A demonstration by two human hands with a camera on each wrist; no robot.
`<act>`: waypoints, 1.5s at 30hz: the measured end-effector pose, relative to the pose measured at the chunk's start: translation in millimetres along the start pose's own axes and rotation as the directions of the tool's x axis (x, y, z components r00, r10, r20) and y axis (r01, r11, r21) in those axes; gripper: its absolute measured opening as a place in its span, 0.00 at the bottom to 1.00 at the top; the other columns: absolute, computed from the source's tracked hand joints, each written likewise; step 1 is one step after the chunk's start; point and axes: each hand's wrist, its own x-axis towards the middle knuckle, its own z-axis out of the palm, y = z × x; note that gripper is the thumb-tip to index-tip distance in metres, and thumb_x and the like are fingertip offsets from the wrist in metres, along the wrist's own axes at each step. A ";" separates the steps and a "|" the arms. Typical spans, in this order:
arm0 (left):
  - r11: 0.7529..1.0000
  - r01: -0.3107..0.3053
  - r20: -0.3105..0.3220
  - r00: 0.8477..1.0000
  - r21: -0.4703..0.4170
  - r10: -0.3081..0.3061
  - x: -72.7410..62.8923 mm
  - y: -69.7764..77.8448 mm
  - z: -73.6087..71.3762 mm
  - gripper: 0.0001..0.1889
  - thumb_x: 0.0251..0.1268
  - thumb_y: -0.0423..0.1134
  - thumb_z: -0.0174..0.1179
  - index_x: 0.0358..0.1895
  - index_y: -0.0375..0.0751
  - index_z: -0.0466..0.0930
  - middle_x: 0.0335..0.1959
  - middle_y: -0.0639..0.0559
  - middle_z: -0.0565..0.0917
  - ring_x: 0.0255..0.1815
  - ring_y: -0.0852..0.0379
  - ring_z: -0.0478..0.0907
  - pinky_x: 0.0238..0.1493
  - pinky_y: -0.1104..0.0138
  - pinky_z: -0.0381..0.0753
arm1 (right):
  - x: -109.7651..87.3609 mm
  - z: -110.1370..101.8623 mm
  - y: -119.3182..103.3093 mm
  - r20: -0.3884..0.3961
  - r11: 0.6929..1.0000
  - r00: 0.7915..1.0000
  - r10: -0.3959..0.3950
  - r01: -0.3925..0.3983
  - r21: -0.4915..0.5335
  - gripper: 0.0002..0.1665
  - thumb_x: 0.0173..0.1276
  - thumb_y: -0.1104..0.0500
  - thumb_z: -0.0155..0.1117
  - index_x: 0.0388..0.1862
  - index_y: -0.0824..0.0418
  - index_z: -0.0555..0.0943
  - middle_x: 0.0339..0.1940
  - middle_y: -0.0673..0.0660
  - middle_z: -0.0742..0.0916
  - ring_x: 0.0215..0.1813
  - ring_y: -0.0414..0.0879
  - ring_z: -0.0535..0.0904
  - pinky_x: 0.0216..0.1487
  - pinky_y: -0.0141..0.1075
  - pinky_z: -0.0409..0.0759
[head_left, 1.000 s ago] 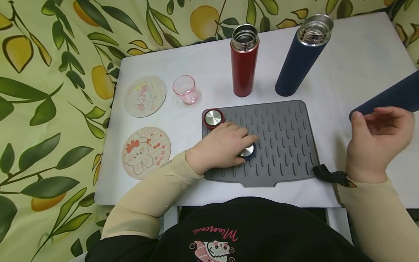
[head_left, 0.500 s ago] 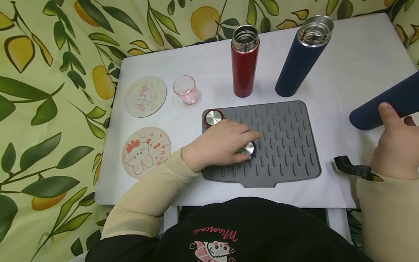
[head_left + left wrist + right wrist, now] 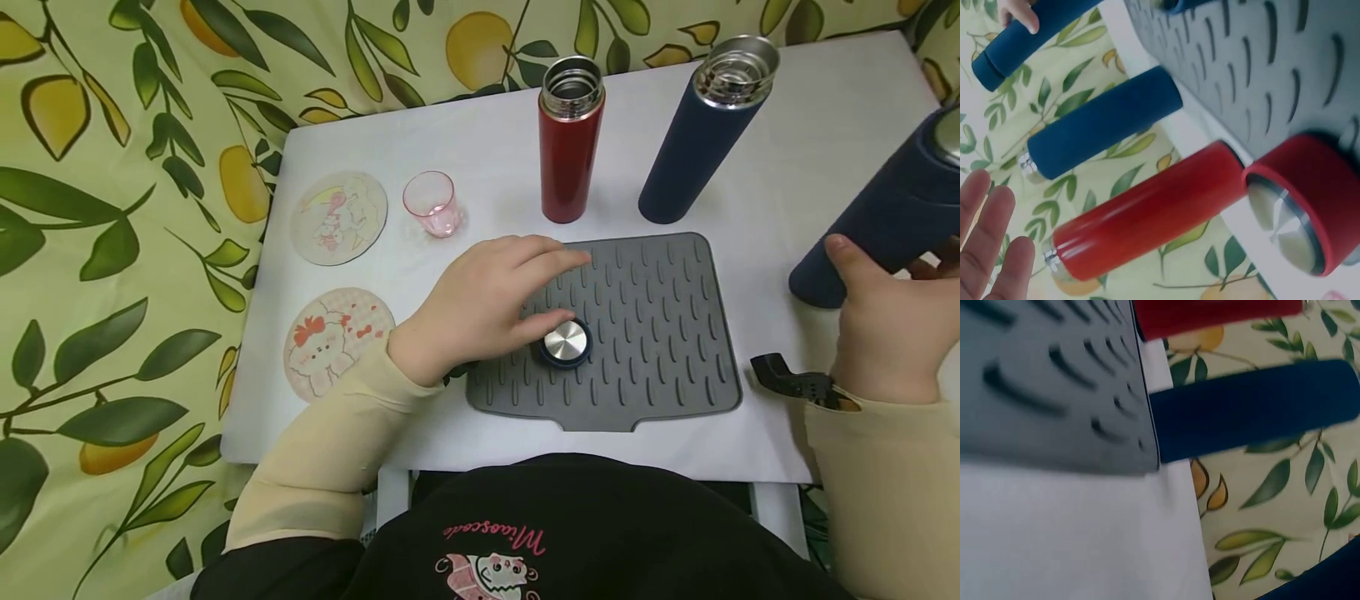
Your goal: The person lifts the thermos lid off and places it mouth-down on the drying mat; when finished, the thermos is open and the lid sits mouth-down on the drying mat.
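Note:
At the right of the head view my right hand (image 3: 896,333) grips a dark blue thermos flask (image 3: 873,221) with its lid on, thumb on the near side. Its round metal lid top (image 3: 949,133) shows at the frame's edge. My left hand (image 3: 487,300) is held over the grey mat, fingers extended, thumb beside a blue thermos lid (image 3: 566,342) with a silver top. A red thermos lid (image 3: 1316,194), hidden behind that hand in the head view, appears on the mat in the left wrist view.
Behind the grey ridged mat (image 3: 645,333) stand a lidless red thermos (image 3: 568,158) and a lidless blue thermos (image 3: 690,150). A small pink glass (image 3: 435,208) is to their left. Two round printed coasters (image 3: 339,218) lie along the table's left side.
My left hand has come off the blue lid and shifted up and left, over the red one. My right hand has closed round the lidded blue thermos and tipped it, bringing its lid into view.

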 end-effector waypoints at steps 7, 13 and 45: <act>1.000 0.011 -0.080 0.997 0.004 -0.011 0.8 -1.6 -17.3 0.30 0.75 0.49 0.73 0.73 0.40 0.82 0.66 0.45 0.87 0.67 0.48 0.86 0.71 0.58 0.82 | -27.6 12.3 5.1 0.146 0.851 0.839 -0.524 0.509 0.127 0.43 0.50 0.65 0.83 0.70 0.56 0.84 0.62 0.37 0.86 0.64 0.35 0.79 0.59 0.28 0.69; 1.000 -0.015 -0.136 0.991 0.004 0.015 4.3 -2.9 -32.5 0.32 0.74 0.51 0.74 0.74 0.38 0.81 0.68 0.43 0.86 0.69 0.47 0.85 0.73 0.57 0.81 | -48.3 21.3 1.2 0.359 0.755 0.680 -0.639 0.643 0.124 0.45 0.46 0.60 0.84 0.68 0.66 0.85 0.60 0.39 0.88 0.64 0.29 0.77 0.65 0.26 0.69; 0.975 -0.210 0.039 0.976 -0.069 0.213 -4.9 -1.0 -32.4 0.27 0.68 0.44 0.78 0.67 0.40 0.86 0.67 0.41 0.87 0.66 0.45 0.85 0.72 0.55 0.82 | -91.6 39.8 -13.5 0.644 0.503 0.269 -0.716 0.839 0.209 0.42 0.48 0.65 0.89 0.66 0.62 0.87 0.58 0.65 0.91 0.62 0.66 0.82 0.60 0.63 0.73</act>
